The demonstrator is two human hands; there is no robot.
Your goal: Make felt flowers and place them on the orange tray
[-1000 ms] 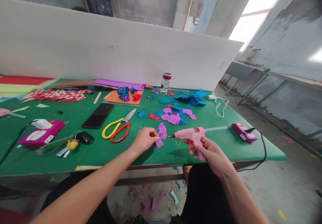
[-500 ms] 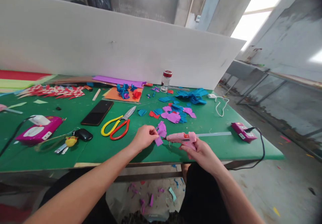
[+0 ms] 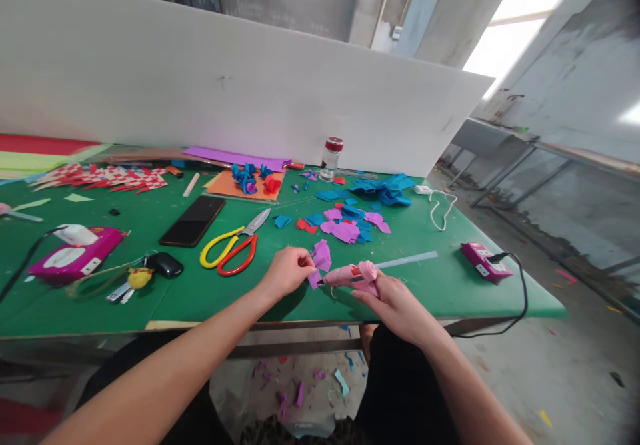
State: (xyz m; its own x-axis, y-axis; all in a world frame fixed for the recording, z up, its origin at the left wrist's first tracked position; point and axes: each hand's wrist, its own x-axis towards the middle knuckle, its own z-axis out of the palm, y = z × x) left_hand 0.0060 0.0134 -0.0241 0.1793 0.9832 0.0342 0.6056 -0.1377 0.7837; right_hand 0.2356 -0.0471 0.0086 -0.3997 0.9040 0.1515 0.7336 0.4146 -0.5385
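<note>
A small purple paper flower [image 3: 321,256] is pinched between the thumb and fingers of my left hand [image 3: 289,272], just above the table's front edge. My right hand [image 3: 395,300] is closed round the handle of a pink glue gun [image 3: 350,275]. The gun's dark nozzle points left and meets the lower purple petal; whether it touches cannot be made out. A clear glue stick [image 3: 407,260] juts from the gun's back, slanting up to the right. Behind the flower lie loose purple petals [image 3: 345,232] among blue and red paper pieces [image 3: 307,226].
Scissors [image 3: 240,245] and a phone [image 3: 193,221] lie left of my hands. Two purple power sockets [image 3: 486,262] sit at either side, cords attached. A glass jar [image 3: 331,158] stands before the white board [image 3: 250,92]. Finished paper flowers [image 3: 245,178] rest on orange paper.
The glue gun has moved left against the petal and turned, so its glue stick now slants upward. My left hand stays almost where it was with the flower.
</note>
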